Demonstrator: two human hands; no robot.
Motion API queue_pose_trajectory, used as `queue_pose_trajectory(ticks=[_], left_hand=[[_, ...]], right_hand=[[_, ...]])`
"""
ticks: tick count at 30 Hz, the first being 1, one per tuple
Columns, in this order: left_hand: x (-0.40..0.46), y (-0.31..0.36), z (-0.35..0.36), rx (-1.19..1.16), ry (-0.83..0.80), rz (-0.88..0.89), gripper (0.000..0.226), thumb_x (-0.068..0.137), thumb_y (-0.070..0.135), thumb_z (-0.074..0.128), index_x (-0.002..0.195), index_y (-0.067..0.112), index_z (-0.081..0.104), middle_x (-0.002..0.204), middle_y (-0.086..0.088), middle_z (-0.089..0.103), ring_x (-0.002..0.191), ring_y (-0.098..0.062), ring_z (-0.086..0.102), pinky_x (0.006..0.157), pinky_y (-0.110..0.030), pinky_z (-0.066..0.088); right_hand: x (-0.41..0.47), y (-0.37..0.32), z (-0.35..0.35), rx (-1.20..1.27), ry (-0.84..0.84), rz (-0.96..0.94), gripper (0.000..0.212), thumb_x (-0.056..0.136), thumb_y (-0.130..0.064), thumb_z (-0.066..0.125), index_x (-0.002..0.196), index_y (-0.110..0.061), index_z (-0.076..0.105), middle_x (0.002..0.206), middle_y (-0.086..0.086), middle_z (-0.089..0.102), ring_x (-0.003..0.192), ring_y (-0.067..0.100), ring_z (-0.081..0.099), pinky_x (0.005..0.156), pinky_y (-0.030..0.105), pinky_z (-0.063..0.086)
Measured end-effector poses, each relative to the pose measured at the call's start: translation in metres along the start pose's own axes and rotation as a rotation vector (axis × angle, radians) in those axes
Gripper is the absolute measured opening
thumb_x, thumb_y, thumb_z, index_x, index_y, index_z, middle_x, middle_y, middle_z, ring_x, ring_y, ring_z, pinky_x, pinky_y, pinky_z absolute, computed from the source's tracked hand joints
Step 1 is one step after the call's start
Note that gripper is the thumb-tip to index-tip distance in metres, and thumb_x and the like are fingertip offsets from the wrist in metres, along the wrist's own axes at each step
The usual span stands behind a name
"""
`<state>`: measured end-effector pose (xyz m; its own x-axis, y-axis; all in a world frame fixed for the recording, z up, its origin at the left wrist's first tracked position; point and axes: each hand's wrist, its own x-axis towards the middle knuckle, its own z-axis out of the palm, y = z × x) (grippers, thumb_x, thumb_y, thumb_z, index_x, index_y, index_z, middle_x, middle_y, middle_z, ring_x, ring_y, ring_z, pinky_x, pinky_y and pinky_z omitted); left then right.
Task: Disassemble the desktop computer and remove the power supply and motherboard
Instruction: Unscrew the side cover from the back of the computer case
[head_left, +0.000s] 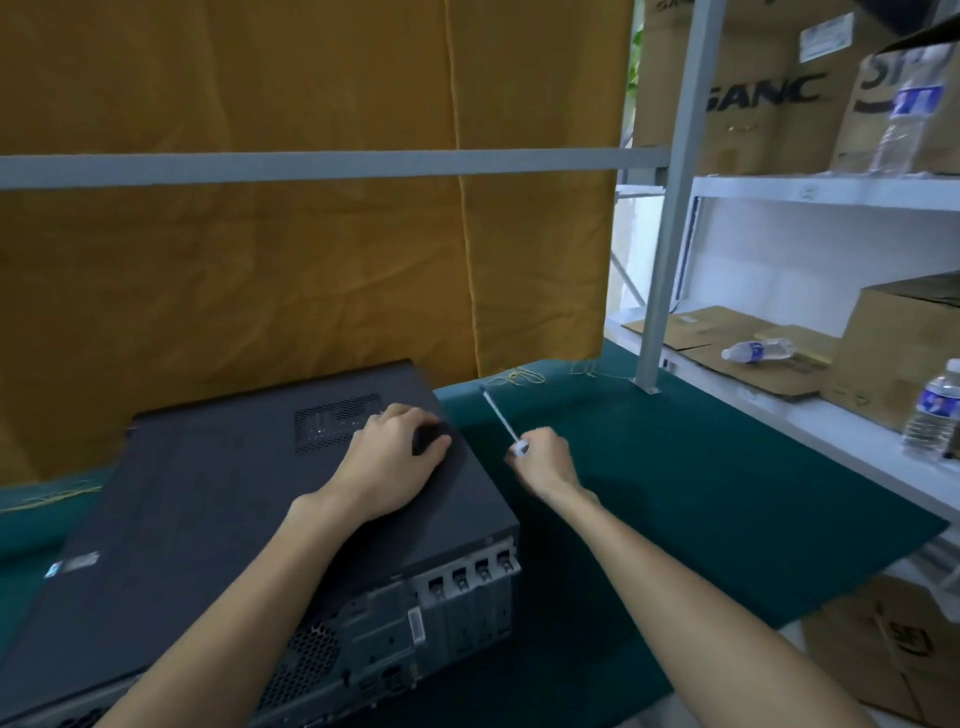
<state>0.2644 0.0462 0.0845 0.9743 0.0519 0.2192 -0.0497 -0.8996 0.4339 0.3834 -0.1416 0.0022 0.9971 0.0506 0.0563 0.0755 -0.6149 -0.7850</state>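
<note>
The green mat covers the whole bench, and the desktop computer lies flat on its side on the left half of it, rear panel facing the person, side cover still on. So nothing's out yet — power supply and motherboard are both still sealed inside, and this looks like the very start: getting the cover off.

The left hand is spread flat on top of the cover near its right edge, fingers apart and pressing down, not gripping anything. The right hand is closed around the handle of a screwdriver, holding it just off the case's right side, shaft pointing up and away over the mat, tip touching nothing.

My take on doing this bit well: the cover screws are most likely along the rear panel edge, so bring the tip round to the back instead of poking at the side. Keep that left palm planted so the case doesn't skate on the mat, seat the tip square before turning, and park the screws somewhere on the mat where they won't roll. Can't make out the screw heads from here — too small and blurry.
</note>
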Motion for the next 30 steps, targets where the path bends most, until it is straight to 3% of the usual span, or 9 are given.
queue_pose_trajectory(ticks=[5, 11, 14, 16, 19, 23, 26, 28, 30], left_hand=[[-0.001, -0.008, 0.003, -0.038, 0.052, 0.034, 0.031, 0.102, 0.037, 0.054, 0.13, 0.027, 0.062, 0.133, 0.007, 0.056, 0.119, -0.018, 0.051, 0.106, -0.041, 0.041], [0.0, -0.008, 0.004, 0.003, 0.064, 0.026, 0.03, 0.102, 0.038, 0.052, 0.131, 0.03, 0.06, 0.134, 0.009, 0.054, 0.119, -0.02, 0.048, 0.104, -0.039, 0.039], [0.002, -0.009, 0.006, 0.018, 0.062, 0.022, 0.032, 0.103, 0.039, 0.051, 0.132, 0.031, 0.058, 0.136, 0.01, 0.052, 0.12, -0.019, 0.047, 0.104, -0.037, 0.038], [0.002, -0.008, 0.006, 0.026, 0.057, 0.024, 0.033, 0.104, 0.038, 0.05, 0.134, 0.029, 0.058, 0.138, 0.009, 0.052, 0.122, -0.02, 0.048, 0.105, -0.038, 0.039], [-0.003, -0.004, 0.003, 0.021, 0.043, 0.039, 0.035, 0.104, 0.034, 0.05, 0.137, 0.025, 0.058, 0.139, 0.006, 0.054, 0.124, -0.021, 0.051, 0.105, -0.039, 0.042], [-0.023, -0.004, -0.009, -0.049, 0.043, 0.046, 0.032, 0.101, 0.032, 0.056, 0.132, 0.026, 0.059, 0.122, 0.006, 0.061, 0.112, -0.019, 0.058, 0.098, -0.039, 0.048], [-0.056, -0.017, -0.022, -0.175, 0.086, 0.05, 0.033, 0.1, 0.031, 0.059, 0.132, 0.027, 0.061, 0.124, 0.012, 0.065, 0.118, -0.006, 0.058, 0.101, -0.025, 0.047], [-0.085, -0.033, -0.032, -0.239, 0.106, 0.062, 0.032, 0.1, 0.031, 0.059, 0.132, 0.027, 0.063, 0.125, 0.016, 0.065, 0.117, 0.006, 0.057, 0.095, -0.006, 0.041], [-0.116, -0.05, -0.043, -0.266, 0.113, 0.069, 0.032, 0.101, 0.034, 0.059, 0.132, 0.028, 0.063, 0.124, 0.021, 0.064, 0.114, 0.014, 0.055, 0.09, 0.002, 0.037]], right_hand=[[0.031, 0.015, 0.034, -0.293, -0.126, -0.069, 0.013, 0.098, -0.014, 0.056, 0.093, -0.006, 0.064, 0.098, 0.014, 0.067, 0.091, 0.035, 0.065, 0.071, 0.034, 0.044], [0.051, 0.01, 0.039, -0.347, -0.133, -0.093, 0.014, 0.097, -0.023, 0.06, 0.098, -0.011, 0.067, 0.102, 0.012, 0.068, 0.096, 0.034, 0.066, 0.077, 0.037, 0.05], [0.057, 0.013, 0.035, -0.208, -0.128, -0.024, 0.023, 0.093, -0.019, 0.067, 0.072, -0.017, 0.058, 0.09, 0.007, 0.068, 0.084, 0.027, 0.064, 0.068, 0.032, 0.046], [0.052, 0.01, 0.028, -0.042, -0.091, 0.014, 0.031, 0.093, -0.017, 0.069, 0.066, -0.015, 0.053, 0.077, 0.004, 0.064, 0.073, 0.022, 0.06, 0.061, 0.029, 0.042], [0.028, -0.015, 0.007, 0.271, -0.049, 0.069, 0.019, 0.091, -0.023, 0.072, 0.083, -0.008, 0.063, 0.071, 0.005, 0.067, 0.059, 0.017, 0.06, 0.053, 0.025, 0.046], [-0.033, -0.058, -0.031, 0.628, -0.112, 0.019, 0.006, 0.098, -0.011, 0.061, 0.1, -0.008, 0.066, 0.081, 0.012, 0.075, 0.053, 0.013, 0.062, 0.048, 0.026, 0.051], [-0.092, -0.083, -0.054, 0.758, -0.202, -0.037, 0.014, 0.102, -0.014, 0.057, 0.107, -0.005, 0.066, 0.085, 0.014, 0.075, 0.052, 0.019, 0.059, 0.043, 0.029, 0.046], [-0.136, -0.097, -0.057, 0.792, -0.314, -0.022, 0.018, 0.103, -0.018, 0.055, 0.112, -0.006, 0.064, 0.083, 0.014, 0.073, 0.048, 0.021, 0.055, 0.039, 0.027, 0.04], [-0.178, -0.106, -0.049, 0.801, -0.398, -0.003, 0.021, 0.103, -0.019, 0.051, 0.113, -0.003, 0.061, 0.076, 0.013, 0.068, 0.045, 0.021, 0.052, 0.038, 0.024, 0.037]])
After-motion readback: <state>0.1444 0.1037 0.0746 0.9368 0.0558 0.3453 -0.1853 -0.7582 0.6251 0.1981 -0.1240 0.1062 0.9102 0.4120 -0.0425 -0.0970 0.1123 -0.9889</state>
